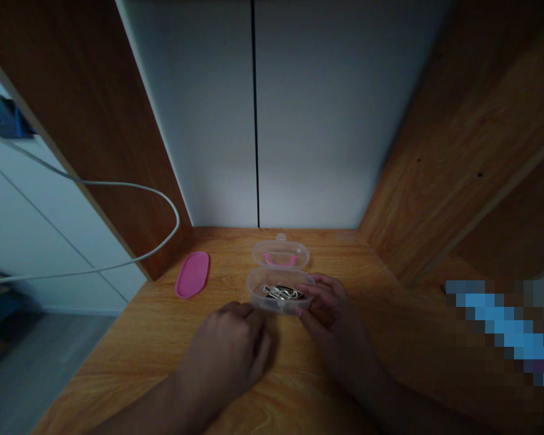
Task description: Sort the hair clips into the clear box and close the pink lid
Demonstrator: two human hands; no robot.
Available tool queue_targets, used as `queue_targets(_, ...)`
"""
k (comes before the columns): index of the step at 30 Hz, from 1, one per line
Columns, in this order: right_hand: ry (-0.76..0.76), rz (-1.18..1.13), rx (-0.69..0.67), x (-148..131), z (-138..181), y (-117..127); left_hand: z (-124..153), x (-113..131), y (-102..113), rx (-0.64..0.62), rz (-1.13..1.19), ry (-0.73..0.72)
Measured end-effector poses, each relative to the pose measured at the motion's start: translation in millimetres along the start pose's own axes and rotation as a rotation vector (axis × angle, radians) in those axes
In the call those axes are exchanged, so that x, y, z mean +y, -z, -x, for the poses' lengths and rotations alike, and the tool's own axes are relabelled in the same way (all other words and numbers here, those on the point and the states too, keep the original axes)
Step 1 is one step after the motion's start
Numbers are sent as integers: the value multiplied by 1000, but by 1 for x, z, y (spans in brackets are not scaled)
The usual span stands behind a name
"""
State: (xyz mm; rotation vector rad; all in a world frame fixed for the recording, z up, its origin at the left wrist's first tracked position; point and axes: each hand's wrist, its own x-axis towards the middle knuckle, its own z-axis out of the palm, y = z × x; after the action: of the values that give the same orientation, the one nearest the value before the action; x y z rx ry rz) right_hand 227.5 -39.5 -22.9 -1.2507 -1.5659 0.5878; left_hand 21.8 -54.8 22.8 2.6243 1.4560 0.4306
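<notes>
A small clear plastic box (pixel 259 291) stands open on the wooden desk (pixel 154 338), its hinged lid (pixel 281 252) folded back with a pink clasp showing. Several shiny metal clips (pixel 283 293) lie inside it. My right hand (pixel 329 308) curls round the box's right side, thumb and fingers touching its rim. My left hand (pixel 233 344) rests on the desk just in front of the box's left edge, its fingers curled under; what they hold, if anything, is hidden.
A flat pink oval lid (pixel 193 273) lies on the desk to the left of the box. A white cable (pixel 118 184) loops past the left wooden panel. Grey doors close the back; wooden panels stand on both sides.
</notes>
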Motion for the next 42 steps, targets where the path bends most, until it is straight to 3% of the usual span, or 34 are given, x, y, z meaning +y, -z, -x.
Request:
queue_targets(3, -8, -1, -11, -2, 0, 1, -5, -18, -5, 148, 205, 14)
queue_targets(7, 4, -4, 3, -6, 0, 0, -13, -38, -14, 459, 444, 220)
queue_targets(10, 16, -44, -12, -7, 0, -1, -19, -42, -16, 553, 584, 295)
queue_targets(14, 45, -7, -7, -7, 0, 0, -24, -44, -15, 581, 438, 241)
queue_targets(16, 61, 30, 9, -7, 0, 1, -26, -51, -16, 581, 166, 247)
queue_targets(20, 61, 48, 40, -7, 0, 1, -27, -73, -25, 492, -343, 420)
queue_targets(25, 33, 63, 35, -7, 1, 1, -25, -94, -28, 319, -414, 532)
queue_targets(27, 35, 66, 30, -7, 1, 1, -25, -97, -27, 291, -361, 498)
queue_targets(30, 36, 62, 31, -6, 1, 1, -28, -97, -25, 373, -240, 414)
queue_targets(37, -12, 8, -31, -4, -1, 1, -30, -67, -9, 848, 175, 211)
queue_targets(39, 7, 1, -55, -5, -1, 1, -26, -55, -6, 845, 256, 62)
queue_targets(42, 29, 1, -99, -7, -1, 2, -21, -45, -6, 737, 304, -185)
